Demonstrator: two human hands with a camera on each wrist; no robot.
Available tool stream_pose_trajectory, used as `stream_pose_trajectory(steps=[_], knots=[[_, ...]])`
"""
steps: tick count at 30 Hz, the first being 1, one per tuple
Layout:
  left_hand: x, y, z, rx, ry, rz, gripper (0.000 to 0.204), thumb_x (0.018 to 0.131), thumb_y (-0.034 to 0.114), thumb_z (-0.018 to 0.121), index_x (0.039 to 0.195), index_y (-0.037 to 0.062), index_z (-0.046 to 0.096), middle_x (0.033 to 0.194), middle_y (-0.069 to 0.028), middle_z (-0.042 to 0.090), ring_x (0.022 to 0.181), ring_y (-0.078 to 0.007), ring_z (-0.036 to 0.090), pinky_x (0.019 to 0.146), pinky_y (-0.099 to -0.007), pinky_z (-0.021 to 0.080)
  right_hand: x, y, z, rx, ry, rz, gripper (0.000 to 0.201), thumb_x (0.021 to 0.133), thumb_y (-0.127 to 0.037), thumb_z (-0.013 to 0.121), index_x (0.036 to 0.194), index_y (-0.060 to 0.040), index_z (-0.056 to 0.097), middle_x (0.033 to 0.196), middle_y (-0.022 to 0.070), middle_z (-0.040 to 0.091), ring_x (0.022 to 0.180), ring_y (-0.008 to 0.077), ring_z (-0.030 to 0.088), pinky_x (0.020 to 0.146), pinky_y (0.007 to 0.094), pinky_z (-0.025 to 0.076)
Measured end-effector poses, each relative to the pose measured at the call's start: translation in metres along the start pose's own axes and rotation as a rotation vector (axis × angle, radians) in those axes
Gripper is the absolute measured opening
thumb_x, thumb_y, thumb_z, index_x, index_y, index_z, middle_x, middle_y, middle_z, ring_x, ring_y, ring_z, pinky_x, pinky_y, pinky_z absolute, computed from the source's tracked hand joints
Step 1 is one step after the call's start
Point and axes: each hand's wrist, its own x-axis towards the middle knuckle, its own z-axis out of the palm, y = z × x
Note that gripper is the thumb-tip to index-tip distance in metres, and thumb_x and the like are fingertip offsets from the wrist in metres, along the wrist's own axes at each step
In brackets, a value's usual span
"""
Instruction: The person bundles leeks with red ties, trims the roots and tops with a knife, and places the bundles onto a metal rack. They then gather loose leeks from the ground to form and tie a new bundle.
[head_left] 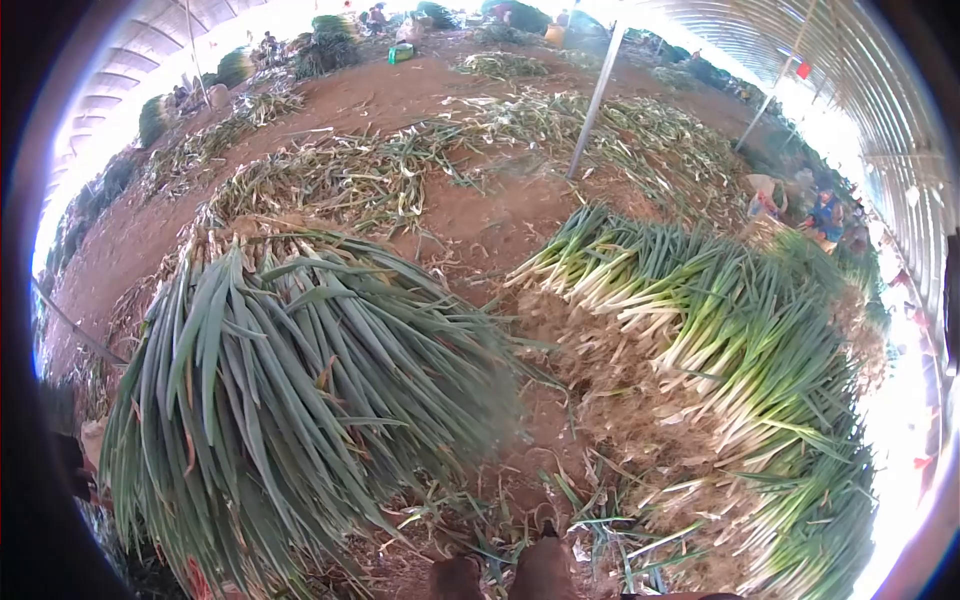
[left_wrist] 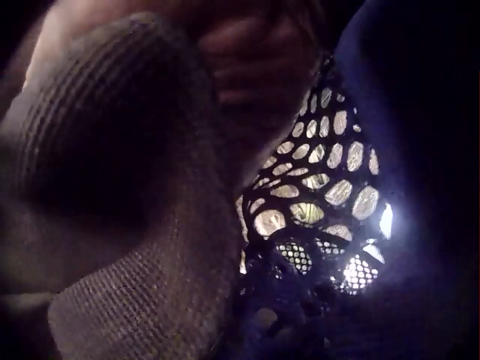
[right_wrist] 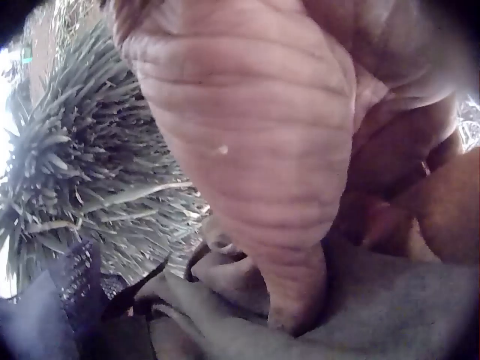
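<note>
The head view shows neither hand clearly. The right wrist view has my bare right hand (right_wrist: 247, 127) close up, palm side large, its thumb reaching down to grey cloth (right_wrist: 390, 300). The other fingers are mostly out of sight, and I cannot tell whether they grip the cloth. In the left wrist view, the skin of my left hand (left_wrist: 259, 67) shows dimly beside grey ribbed knit fabric (left_wrist: 142, 292). Black mesh (left_wrist: 300, 187) hangs beside it, with dark blue cloth (left_wrist: 420, 150) at the right. My left fingers are hidden in shadow.
A large heap of green onions (head_left: 290, 370) lies at the left. Cleaned green onions with white stalks (head_left: 700, 340) form a curved row at the right. Two shoe tips (head_left: 545, 570) show at the bottom. A metal pole (head_left: 597, 100) stands ahead; a seated person (head_left: 825, 218) is far right.
</note>
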Motion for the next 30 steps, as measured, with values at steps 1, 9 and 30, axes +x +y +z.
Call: stream_pose_trajectory(steps=[1,9,30], knots=[[0.001,-0.003,0.007,0.016,-0.002,0.005,0.054,0.083,0.024,0.070,0.131,0.0036,0.054,0.118,-0.0203,0.059,0.098,-0.0371,0.062,0.078,-0.0449,0.054,0.002,0.010,0.004,-0.012,0.010,0.010,0.049,0.087,-0.034,0.065,0.124,-0.0031,0.058,0.097,0.0087,0.069,0.084,0.0207,0.064,0.071,0.0349,0.051],[-0.058,-0.062,0.104,0.370,-0.043,0.165,0.057,0.083,0.025,0.071,0.133,0.0043,0.052,0.121,-0.0217,0.057,0.100,-0.0394,0.062,0.079,-0.0462,0.054,0.049,0.153,0.110,-0.255,-0.123,0.014,0.045,0.085,-0.031,0.066,0.119,-0.0025,0.060,0.094,0.0119,0.070,0.084,0.0250,0.066,0.072,0.0383,0.052],[0.035,-0.136,0.210,0.455,-0.215,0.412,0.037,0.074,0.018,0.071,0.108,0.0043,0.065,0.120,-0.0137,0.062,0.116,-0.0328,0.058,0.104,-0.0527,0.040,0.156,0.249,0.064,-0.492,0.215,-0.659,0.058,0.076,-0.048,0.067,0.123,-0.0152,0.063,0.126,0.0101,0.058,0.124,0.0322,0.050,0.103,0.0536,0.036]])
